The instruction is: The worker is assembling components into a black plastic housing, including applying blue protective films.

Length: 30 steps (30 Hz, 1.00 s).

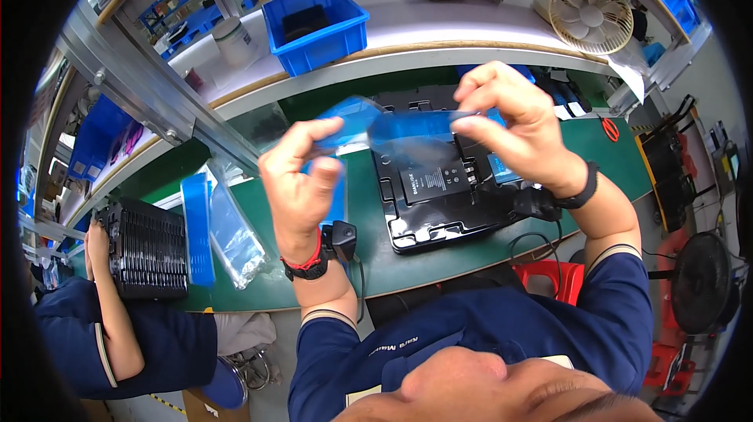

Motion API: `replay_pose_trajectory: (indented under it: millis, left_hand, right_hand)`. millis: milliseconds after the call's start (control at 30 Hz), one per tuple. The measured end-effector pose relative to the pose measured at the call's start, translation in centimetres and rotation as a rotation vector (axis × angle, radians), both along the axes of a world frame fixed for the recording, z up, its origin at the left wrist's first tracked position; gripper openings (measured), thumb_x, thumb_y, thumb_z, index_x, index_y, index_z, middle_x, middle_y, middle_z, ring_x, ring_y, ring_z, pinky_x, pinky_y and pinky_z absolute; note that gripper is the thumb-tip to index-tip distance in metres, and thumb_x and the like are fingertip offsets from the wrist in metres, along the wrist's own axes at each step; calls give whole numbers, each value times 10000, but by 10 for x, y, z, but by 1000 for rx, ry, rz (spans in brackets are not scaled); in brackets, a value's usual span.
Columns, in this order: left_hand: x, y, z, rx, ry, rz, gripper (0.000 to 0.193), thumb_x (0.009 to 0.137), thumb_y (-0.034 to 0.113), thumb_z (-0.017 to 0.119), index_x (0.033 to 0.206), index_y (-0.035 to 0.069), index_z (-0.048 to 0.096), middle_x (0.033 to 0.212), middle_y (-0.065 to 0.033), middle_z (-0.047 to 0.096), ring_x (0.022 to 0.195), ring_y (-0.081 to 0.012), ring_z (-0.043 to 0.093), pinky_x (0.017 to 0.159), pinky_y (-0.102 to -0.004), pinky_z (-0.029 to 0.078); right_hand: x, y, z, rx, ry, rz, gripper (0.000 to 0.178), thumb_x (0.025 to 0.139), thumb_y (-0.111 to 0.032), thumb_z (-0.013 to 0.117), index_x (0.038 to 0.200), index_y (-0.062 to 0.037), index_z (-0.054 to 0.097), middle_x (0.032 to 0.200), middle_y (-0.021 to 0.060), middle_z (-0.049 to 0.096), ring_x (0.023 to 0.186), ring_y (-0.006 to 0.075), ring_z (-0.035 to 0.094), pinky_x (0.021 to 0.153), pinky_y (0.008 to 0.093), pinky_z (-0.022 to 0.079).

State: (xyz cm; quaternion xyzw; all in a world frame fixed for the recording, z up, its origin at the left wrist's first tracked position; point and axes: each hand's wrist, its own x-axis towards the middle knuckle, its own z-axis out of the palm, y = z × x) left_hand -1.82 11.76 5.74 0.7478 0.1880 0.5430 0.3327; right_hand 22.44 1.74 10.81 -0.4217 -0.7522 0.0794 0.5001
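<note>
A thin translucent blue film (416,130) stretches between my hands above the bench, its lower part blurred. My right hand (510,120) pinches its right end between thumb and fingers. At the other end, my left hand (296,179) has its fingers on the film, the thumb lower down; the exact grip is partly hidden. Below the film lies a shiny black plastic tray (416,230) with moulded edges. A flat black battery pack (434,181) with a printed label sits in it. Beside that is a small blue-labelled piece (502,169), partly covered by my right hand.
Blue film strips (198,226) and clear plastic bags (235,234) lie left on the green bench (357,265). A co-worker's hand (97,245) touches a stack of black trays (147,249). The shelf holds a blue bin (321,49) and fan (590,14). Red scissors (609,129) lie right.
</note>
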Motion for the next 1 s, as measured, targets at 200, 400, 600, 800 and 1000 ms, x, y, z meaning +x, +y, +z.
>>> replay_pose_trajectory:
  millis: [200, 400, 600, 800, 1000]
  left_hand:
    - [-16, 6, 0, -180, -184, 148, 162, 851, 5, 586, 999, -61, 588, 912, -89, 603, 735, -116, 593, 658, -253, 539]
    - [-13, 2, 7, -289, -307, 99, 205, 870, -7, 544, 1068, -59, 527, 964, -144, 613, 829, -223, 659, 597, -233, 551]
    - [-13, 2, 8, -301, -291, 94, 217, 875, 0, 541, 1084, -55, 519, 969, -150, 617, 822, -215, 660, 585, -222, 542]
    - [-11, 2, 8, -310, -290, 89, 203, 871, -10, 540, 1068, -57, 526, 982, -138, 599, 808, -223, 662, 560, -239, 537]
    - [-11, 3, 5, -309, -286, 58, 206, 873, -15, 535, 1074, -58, 525, 983, -142, 600, 818, -219, 661, 564, -234, 538]
  right_hand:
    - [17, -16, -13, -952, 469, -4, 153, 870, -161, 614, 805, -38, 551, 618, -6, 549, 440, 33, 484, 385, 177, 380]
    - [14, -10, -38, -1174, 496, 7, 150, 840, -92, 623, 782, 17, 538, 622, 73, 557, 378, 64, 475, 308, 199, 365]
    - [12, -4, -40, -1206, 472, -13, 175, 834, -112, 644, 763, 13, 544, 594, 72, 563, 341, 58, 454, 287, 188, 339]
    - [11, -4, -39, -1215, 457, -37, 163, 832, -103, 640, 759, 11, 548, 581, 67, 557, 333, 55, 445, 286, 188, 323]
    - [12, -4, -41, -1215, 482, -19, 162, 831, -100, 640, 755, 11, 550, 581, 68, 556, 332, 56, 443, 287, 188, 317]
